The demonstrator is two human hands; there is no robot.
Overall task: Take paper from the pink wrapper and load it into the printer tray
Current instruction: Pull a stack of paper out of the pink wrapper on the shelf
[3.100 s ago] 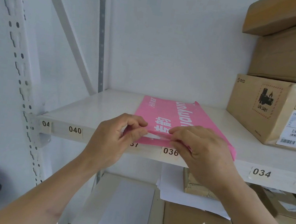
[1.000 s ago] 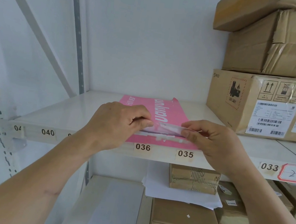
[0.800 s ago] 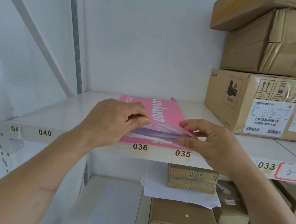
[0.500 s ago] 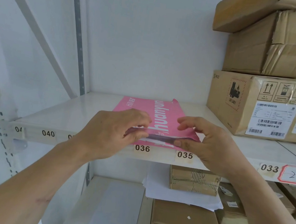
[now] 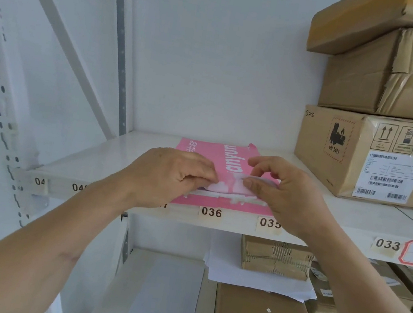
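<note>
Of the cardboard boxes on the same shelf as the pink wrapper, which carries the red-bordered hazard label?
The bottom box of the stack at right, resting directly on the shelf. Its side shows a UN 3481 label; the two boxes above it show none.

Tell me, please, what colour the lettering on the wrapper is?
White, on the pink wrapper, as the head view shows.

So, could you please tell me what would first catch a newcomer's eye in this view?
The bright pink wrapper stands out, lying flat at the front edge of the white shelf above labels 036 and 035. The left hand and right hand both pinch its torn near end. To the right, cardboard boxes are stacked on the same shelf.
</note>
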